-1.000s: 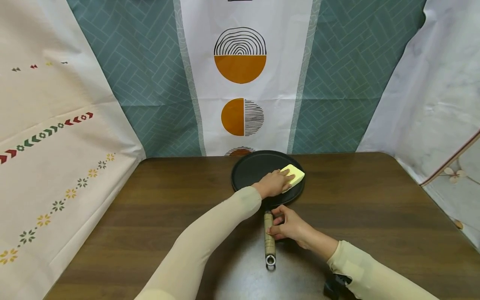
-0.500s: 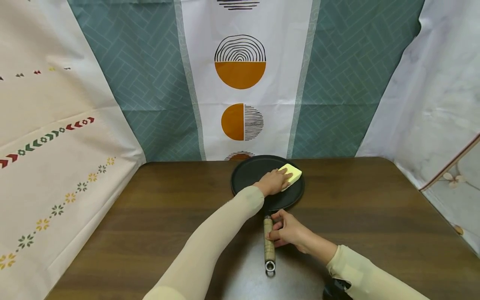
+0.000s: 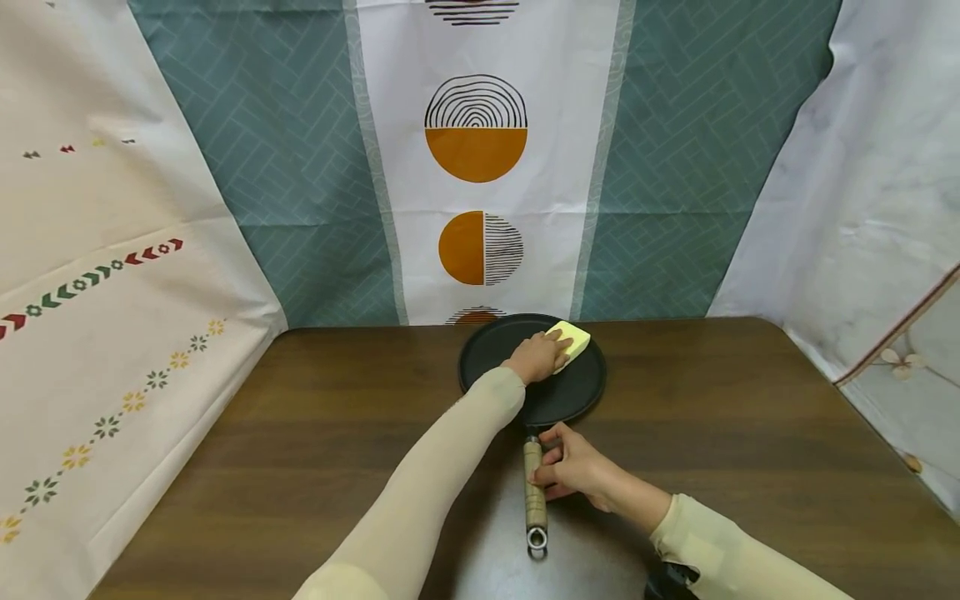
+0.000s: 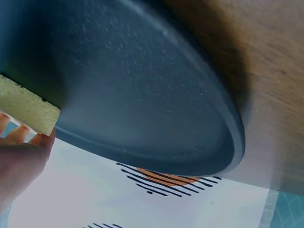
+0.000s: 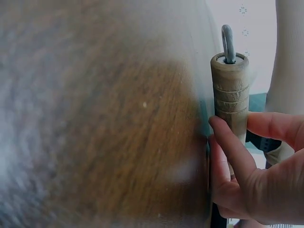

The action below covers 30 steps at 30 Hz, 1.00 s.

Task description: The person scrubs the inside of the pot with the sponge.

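A round, shallow black frying pan (image 3: 566, 400) lies on the table, its wooden handle (image 3: 535, 500) towards me. At the far right part of the pan, my left hand (image 3: 537, 357) holds a pale yellow sponge (image 3: 574, 343) against the cooking surface, fingers laid over it. In the left wrist view, fingertips grip the side of the sponge (image 4: 28, 104) above the dark pan surface (image 4: 142, 95). My right hand (image 3: 573, 471) pinches the handle between thumb and fingers. The right wrist view shows those fingers on both sides of the ribbed wooden handle (image 5: 231, 90).
The brown wooden table (image 3: 337, 417) extends on both sides of the pan. A patterned cloth (image 3: 480, 192) hangs behind its far edge, close to the pan's rim. More cloth hangs on the left (image 3: 112, 333) and right. A metal ring (image 3: 536, 539) tips the handle.
My left hand has slid the sponge left and slightly farther away across the pan. The right hand keeps its hold on the handle. The head view has tilted up a little.
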Each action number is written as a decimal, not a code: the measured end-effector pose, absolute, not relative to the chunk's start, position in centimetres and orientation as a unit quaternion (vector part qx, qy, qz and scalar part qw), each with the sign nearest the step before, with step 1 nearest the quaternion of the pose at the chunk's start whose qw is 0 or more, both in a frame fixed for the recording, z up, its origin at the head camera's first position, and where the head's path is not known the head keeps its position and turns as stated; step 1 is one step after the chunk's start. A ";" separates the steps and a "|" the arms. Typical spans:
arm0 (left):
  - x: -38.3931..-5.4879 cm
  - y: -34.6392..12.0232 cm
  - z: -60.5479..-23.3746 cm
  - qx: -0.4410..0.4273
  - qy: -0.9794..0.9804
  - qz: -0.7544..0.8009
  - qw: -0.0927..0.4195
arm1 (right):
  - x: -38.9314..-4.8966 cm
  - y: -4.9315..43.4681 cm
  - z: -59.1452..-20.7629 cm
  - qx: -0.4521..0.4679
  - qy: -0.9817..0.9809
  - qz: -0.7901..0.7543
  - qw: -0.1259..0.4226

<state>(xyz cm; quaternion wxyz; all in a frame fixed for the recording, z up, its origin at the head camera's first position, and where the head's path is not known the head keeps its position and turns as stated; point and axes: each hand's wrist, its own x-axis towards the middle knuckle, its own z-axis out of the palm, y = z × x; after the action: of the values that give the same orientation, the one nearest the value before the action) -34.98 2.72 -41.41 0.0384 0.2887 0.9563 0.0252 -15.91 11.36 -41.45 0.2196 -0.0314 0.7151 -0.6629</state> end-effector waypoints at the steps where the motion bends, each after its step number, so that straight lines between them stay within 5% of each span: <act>1: -35.1 2.5 -41.5 0.287 0.957 0.023 0.038 | -15.9 11.3 -41.5 -0.033 0.714 -0.664 0.221; 30: -37.4 -3.2 -41.2 0.257 0.962 0.074 0.050 | -15.8 11.2 -41.6 -0.022 0.719 -0.663 0.206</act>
<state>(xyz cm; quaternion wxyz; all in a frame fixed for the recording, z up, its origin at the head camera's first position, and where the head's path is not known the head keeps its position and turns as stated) -37.43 -3.23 -41.23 0.0502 0.2571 0.9623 0.0737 -15.82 11.20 -41.58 0.2059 -0.0223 0.7195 -0.6629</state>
